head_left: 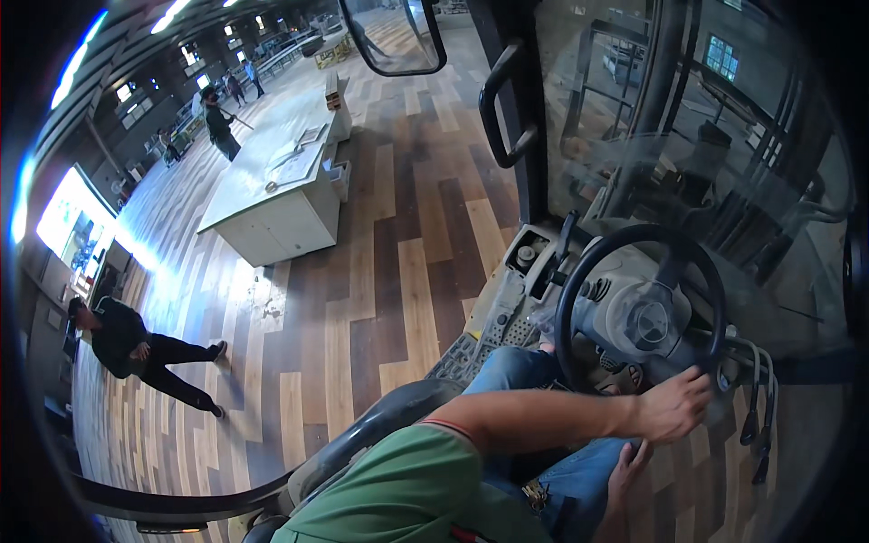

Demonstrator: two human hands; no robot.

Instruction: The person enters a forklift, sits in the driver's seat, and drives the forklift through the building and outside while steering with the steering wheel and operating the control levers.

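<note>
My left hand [674,405] reaches across my body and is closed on the lower right of the black steering wheel [568,299]. The exact finger grip is hidden by the back of the hand. My right hand [626,466] rests on my jeans [588,475] at the thigh, its visible fingers stretched out and holding nothing. Several black-tipped control levers [759,421] stand to the right of the wheel. Left of the steering column is a dashboard [507,312] with a short black lever [568,237] above it.
A black grab handle [493,100] is fixed to the cab post, below and right of a mirror [394,36]. Mast bars [634,118] show through the windshield. Outside stand a white workbench [285,222], a person walking nearby [122,335] and another behind the bench [217,127].
</note>
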